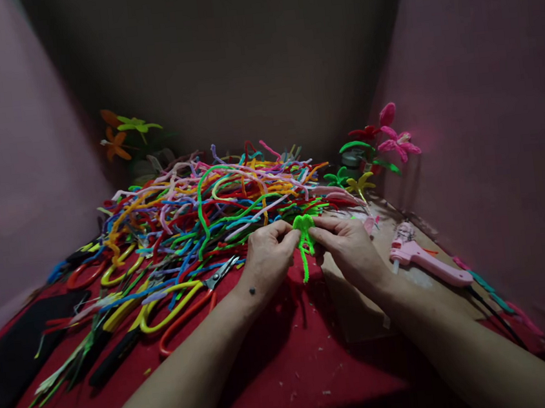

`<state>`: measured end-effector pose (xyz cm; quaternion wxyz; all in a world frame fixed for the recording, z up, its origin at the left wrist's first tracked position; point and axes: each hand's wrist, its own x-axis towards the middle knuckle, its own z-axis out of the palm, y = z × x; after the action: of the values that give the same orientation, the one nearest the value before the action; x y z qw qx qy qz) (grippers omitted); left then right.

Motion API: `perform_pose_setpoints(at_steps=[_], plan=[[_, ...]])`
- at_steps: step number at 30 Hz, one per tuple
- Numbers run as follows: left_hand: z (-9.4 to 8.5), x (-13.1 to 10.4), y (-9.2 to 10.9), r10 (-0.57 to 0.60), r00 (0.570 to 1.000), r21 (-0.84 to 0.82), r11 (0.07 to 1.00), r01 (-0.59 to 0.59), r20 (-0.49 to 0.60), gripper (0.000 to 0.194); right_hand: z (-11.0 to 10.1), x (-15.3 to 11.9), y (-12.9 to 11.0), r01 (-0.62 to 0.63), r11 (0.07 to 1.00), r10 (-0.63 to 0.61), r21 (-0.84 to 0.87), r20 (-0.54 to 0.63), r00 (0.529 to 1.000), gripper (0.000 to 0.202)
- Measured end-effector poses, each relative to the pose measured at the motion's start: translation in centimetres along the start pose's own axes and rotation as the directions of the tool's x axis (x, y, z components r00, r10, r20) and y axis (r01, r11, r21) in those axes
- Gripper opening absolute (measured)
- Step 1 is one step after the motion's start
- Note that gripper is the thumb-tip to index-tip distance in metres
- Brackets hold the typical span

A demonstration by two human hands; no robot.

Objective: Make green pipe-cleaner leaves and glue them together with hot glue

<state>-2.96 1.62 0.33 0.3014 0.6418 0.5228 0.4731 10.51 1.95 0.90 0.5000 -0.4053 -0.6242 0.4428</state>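
Between my two hands, a bright green pipe cleaner piece (304, 225) is held up over the table, bent into rounded loops at the top. One loose green end dangles straight down below it. My left hand (270, 253) pinches its left side with thumb and forefinger. The right side is pinched by my right hand (347, 245), also with thumb and forefinger. Both hands are closed, and the fingertips hide part of the piece. Just behind lies a big tangled heap of coloured pipe cleaners (232, 195).
Scissors with yellow and red handles (176, 308) lie left of my hands. At right, a pink glue gun (427, 259) with a dark cord rests on a cardboard sheet (362, 314). Pink flowers (398, 143) and orange flowers (116, 142) stand behind. Red cloth (289, 364) covers the table.
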Motion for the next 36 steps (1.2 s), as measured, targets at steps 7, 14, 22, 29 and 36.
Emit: perform_pose_setpoints(at_steps=[7, 14, 22, 29, 36], plan=[[0.2, -0.1, 0.2, -0.003, 1.000, 0.009, 1.000, 0.003, 0.002, 0.022, 0.1, -0.1, -0.1, 0.009, 1.000, -0.009, -0.006, -0.025, 1.000, 0.020], [0.3, -0.1, 0.2, 0.000, 1.000, 0.012, 1.000, 0.000, -0.007, 0.023, 0.2, -0.1, -0.1, 0.027, 1.000, -0.027, 0.004, -0.029, 0.999, 0.020], [0.3, 0.0, -0.2, -0.008, 1.000, -0.006, 1.000, 0.008, -0.007, 0.024, 0.3, -0.1, 0.6, 0.044, 0.999, -0.044, -0.016, 0.009, 0.999, 0.024], [0.1, 0.1, -0.2, -0.025, 0.999, -0.028, 0.999, 0.025, -0.025, 0.024, 0.3, -0.4, 0.3, 0.001, 0.997, -0.003, 0.077, 0.034, 0.999, 0.021], [0.1, 0.2, 0.0, -0.027, 0.998, -0.052, 0.998, 0.024, -0.056, 0.023, 0.1, -0.4, 1.3, -0.123, 0.989, 0.109, 0.079, 0.162, 0.981, 0.028]])
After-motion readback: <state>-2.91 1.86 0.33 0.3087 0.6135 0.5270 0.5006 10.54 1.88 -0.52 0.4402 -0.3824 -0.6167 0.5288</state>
